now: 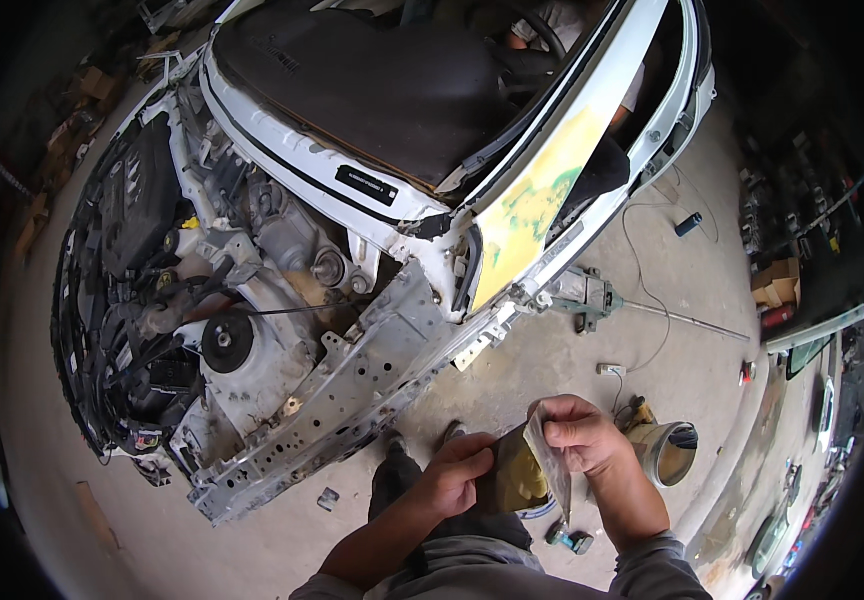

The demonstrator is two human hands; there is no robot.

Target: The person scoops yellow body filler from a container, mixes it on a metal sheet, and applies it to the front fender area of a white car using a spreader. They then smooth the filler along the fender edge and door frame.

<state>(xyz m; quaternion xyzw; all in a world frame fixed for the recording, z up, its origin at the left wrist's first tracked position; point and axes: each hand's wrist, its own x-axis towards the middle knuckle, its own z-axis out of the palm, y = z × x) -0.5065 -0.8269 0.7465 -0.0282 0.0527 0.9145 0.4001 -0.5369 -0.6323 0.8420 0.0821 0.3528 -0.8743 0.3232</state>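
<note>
In front of my body I hold a flat, dark brown piece with a yellow smeared face [520, 474]; its exact kind I cannot make out. My left hand [455, 472] pinches its left edge, thumb on top. On the other side, my right hand [582, 432] grips a thin greyish flap [552, 462] that stands up along the piece's right edge. Beyond my hands is a stripped white car body [432, 222], whose windscreen pillar carries a yellow filler patch with green spots [532, 205]. Neither hand touches the car.
An open tin [674, 456] stands right of my right forearm. A teal power tool [572, 540] lies below my hands. The exposed engine bay [242, 290] fills the left. A jack [584, 296] with a long handle, a cable and a white socket block [612, 369] are on the floor. Someone is inside the car.
</note>
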